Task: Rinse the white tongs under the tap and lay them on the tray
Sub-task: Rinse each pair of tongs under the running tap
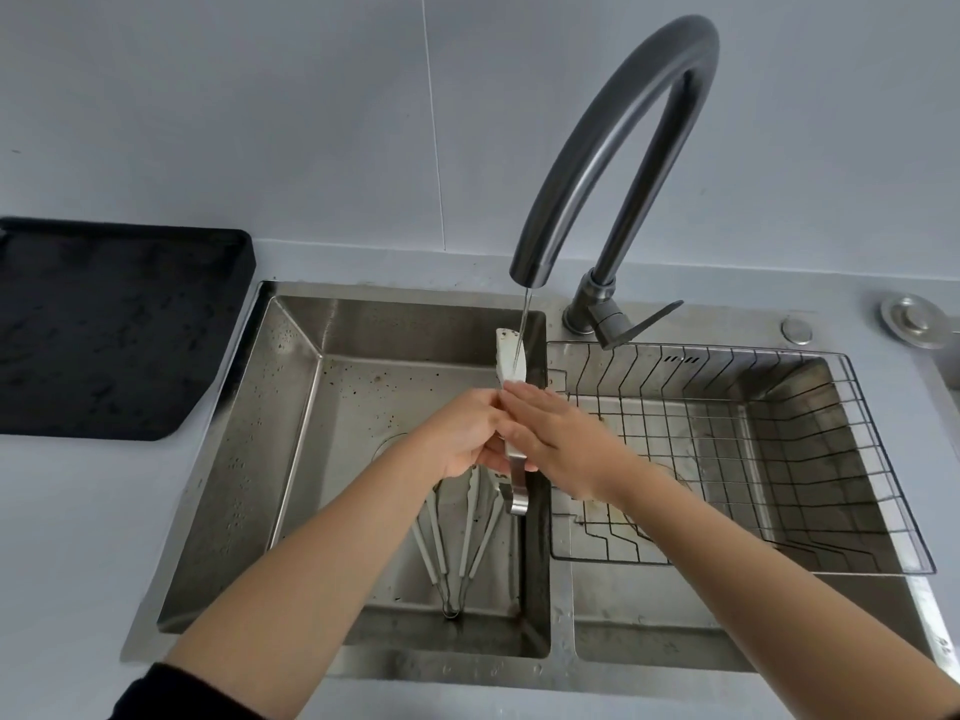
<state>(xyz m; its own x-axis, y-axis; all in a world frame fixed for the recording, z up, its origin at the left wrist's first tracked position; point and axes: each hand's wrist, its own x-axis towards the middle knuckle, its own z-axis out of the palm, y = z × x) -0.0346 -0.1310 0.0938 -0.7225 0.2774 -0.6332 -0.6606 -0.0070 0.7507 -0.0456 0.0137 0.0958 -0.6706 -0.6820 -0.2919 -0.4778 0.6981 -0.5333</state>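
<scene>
the white tongs (511,363) stand almost upright over the divider between the two basins of the steel sink (291,459), white tip up, a thin stream from the tap (613,148) running down onto that tip. the steel hinge end (518,498) pokes out below the hands. the left hand (467,439) wraps the shaft from the left, its fingers (493,459) curled round it; the right hand (558,439) comes in from the right with its fingers (519,402) pressed onto the shaft just under the white head, likely rubbing it clean.

the tongs look light and stiff, with a springy hinge, and wet they will be slippery, the smooth steel more than the white tip. the best hold seems to be mid-shaft with both arms squeezed together, so they cannot spring open or slide on the way over.

in the left basin below lie more pale utensils (457,537), thin-handled, fanned from a joined end near the front wall; what they are exactly i cannot tell. a wire rack (779,459) sits in the right basin. the black tray (114,324) waits on the grey counter (78,511) left of the sink, well apart from the hands, with nothing on it; laying the tongs there is not yet done.
</scene>
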